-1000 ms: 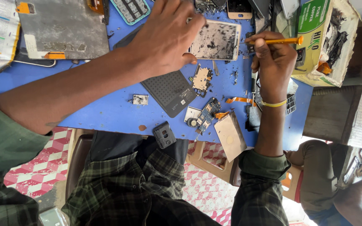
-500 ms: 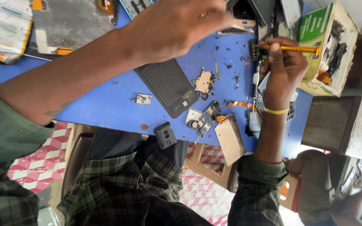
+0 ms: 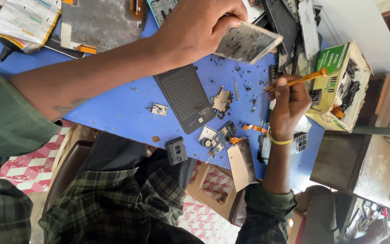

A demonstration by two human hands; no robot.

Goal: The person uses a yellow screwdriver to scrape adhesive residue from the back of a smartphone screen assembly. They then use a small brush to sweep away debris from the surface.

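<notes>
— Where was the grey plate (image 3: 248,43)?
— Lifted above the blue desk (image 3: 113,108), the left hand (image 3: 199,27) in a closed grip on its edge.
— And the right hand (image 3: 287,106)?
— Its grip was closed on an orange tool (image 3: 301,80), near the green box (image 3: 339,86).

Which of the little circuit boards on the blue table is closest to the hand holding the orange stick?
The gold-coloured board beside the dark perforated plate. It lies level with the right hand; the blue board sits lower and the small square one far left.
</notes>
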